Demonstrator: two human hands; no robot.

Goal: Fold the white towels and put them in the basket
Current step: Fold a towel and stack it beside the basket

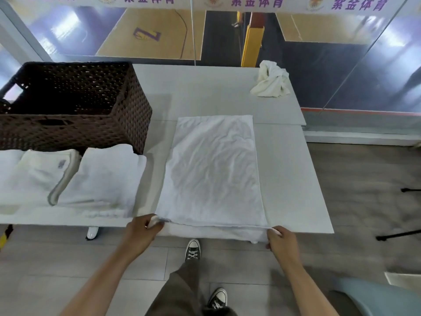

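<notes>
A white towel [214, 169] lies spread flat on the white table [291, 174], its near end hanging over the front edge. My left hand [143, 229] pinches the towel's near left corner. My right hand [281, 241] pinches the near right corner at the table's edge. A dark brown woven basket [75, 103] stands at the back left of the table. Two folded white towels [68, 179] lie side by side in front of the basket. A crumpled white towel [271, 79] sits at the far right of the table.
A glass wall runs behind the table, with a sports court beyond it. The table's right edge drops to a wooden floor with black tripod legs [396, 234]. A teal chair [376, 297] is at the bottom right. My feet stand under the table's front edge.
</notes>
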